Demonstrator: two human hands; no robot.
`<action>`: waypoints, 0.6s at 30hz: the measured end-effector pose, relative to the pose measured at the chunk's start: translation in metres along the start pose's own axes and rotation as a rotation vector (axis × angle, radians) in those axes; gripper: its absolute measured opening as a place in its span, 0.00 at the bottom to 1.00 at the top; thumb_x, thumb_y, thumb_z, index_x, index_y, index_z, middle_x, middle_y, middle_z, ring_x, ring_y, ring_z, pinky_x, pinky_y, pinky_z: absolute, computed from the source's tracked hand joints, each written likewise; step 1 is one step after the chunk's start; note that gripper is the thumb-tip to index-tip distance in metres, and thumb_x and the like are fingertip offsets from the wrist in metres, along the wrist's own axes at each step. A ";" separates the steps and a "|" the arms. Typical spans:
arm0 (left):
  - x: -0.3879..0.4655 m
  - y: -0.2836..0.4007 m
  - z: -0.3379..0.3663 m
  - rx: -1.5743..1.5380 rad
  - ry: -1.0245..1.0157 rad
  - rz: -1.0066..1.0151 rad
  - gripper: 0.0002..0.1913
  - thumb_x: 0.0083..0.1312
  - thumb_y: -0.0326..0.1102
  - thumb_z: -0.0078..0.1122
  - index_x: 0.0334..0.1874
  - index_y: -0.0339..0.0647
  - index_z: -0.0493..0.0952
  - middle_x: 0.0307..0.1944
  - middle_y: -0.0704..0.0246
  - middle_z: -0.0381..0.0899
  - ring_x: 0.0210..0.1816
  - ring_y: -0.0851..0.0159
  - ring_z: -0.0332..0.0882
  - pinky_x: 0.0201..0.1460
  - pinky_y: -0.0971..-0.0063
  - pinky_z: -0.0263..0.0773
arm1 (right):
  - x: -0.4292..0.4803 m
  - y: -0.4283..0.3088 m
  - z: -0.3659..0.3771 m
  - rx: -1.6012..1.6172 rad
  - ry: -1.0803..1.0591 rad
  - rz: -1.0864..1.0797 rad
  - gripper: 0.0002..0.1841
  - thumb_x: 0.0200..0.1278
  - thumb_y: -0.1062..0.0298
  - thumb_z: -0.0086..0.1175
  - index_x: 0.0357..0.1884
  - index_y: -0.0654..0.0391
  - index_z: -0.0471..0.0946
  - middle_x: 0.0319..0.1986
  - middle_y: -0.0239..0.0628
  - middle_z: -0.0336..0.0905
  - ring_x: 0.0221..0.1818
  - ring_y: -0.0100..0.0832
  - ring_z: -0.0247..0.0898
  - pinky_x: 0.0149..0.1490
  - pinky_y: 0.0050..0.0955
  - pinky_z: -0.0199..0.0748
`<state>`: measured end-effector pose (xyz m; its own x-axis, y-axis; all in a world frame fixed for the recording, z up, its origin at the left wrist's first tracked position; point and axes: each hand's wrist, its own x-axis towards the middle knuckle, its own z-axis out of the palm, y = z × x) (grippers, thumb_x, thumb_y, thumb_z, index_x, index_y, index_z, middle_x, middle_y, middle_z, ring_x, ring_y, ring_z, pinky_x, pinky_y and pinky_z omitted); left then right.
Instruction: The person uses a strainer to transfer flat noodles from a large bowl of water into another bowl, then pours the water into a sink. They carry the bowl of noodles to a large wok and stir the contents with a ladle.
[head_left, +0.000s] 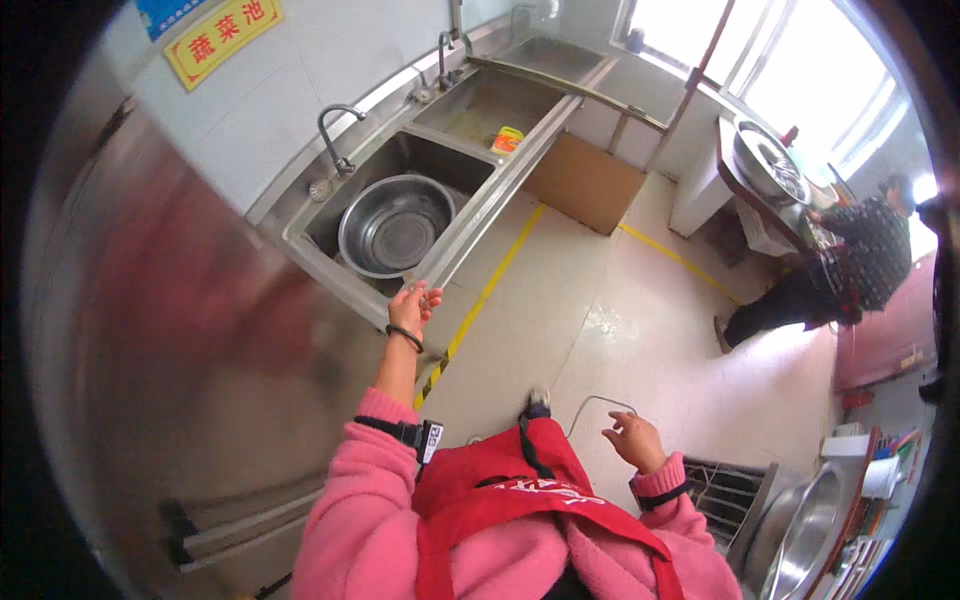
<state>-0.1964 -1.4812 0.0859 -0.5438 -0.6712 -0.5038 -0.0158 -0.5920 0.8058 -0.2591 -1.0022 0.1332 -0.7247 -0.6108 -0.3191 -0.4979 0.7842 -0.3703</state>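
Observation:
My left hand (414, 306), with a dark bracelet at the wrist, is raised by the front corner of a stainless steel sink (345, 294). Its fingers are partly curled, and a small pale bit shows above them; whether they grip it is unclear. Inside the near sink compartment sits a wide metal basin (397, 229) with nothing visible in it. My right hand (636, 441) hangs low on the right, fingers apart and holding nothing. A thin bent metal rod (600, 398) shows just beyond it, above the floor.
Curved faucets (330, 127) line the wall side. A yellow bottle (508, 140) is at the middle compartment. At right, another person (855, 262) stands by a counter holding a large metal bowl (772, 161). A metal rack (727, 491) and more basins (806, 525) are at lower right.

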 end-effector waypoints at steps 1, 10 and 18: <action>0.026 -0.002 0.005 0.036 -0.002 0.002 0.09 0.71 0.34 0.49 0.48 0.39 0.74 0.39 0.61 0.85 0.29 0.71 0.82 0.23 0.85 0.64 | 0.020 0.011 -0.002 -0.001 -0.046 0.013 0.22 0.59 0.54 0.61 0.53 0.54 0.78 0.37 0.41 0.83 0.39 0.42 0.81 0.43 0.40 0.78; 0.212 -0.012 -0.039 0.587 0.227 -0.142 0.14 0.71 0.38 0.50 0.38 0.34 0.81 0.36 0.61 0.86 0.32 0.66 0.84 0.30 0.75 0.74 | 0.242 0.034 -0.058 -0.078 -0.334 -0.192 0.22 0.60 0.53 0.60 0.53 0.54 0.79 0.35 0.41 0.83 0.37 0.44 0.81 0.41 0.41 0.78; 0.386 -0.024 -0.049 1.627 0.118 -0.476 0.19 0.69 0.44 0.52 0.54 0.40 0.80 0.58 0.54 0.77 0.60 0.51 0.75 0.59 0.61 0.73 | 0.391 0.017 -0.067 -0.149 -0.480 -0.116 0.22 0.59 0.56 0.62 0.53 0.57 0.79 0.34 0.40 0.84 0.33 0.36 0.82 0.39 0.34 0.79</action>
<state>-0.3649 -1.7478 -0.1430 -0.1775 -0.6539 -0.7355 -0.9683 0.2496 0.0118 -0.5834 -1.2202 0.0607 -0.3775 -0.6489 -0.6606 -0.6498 0.6939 -0.3103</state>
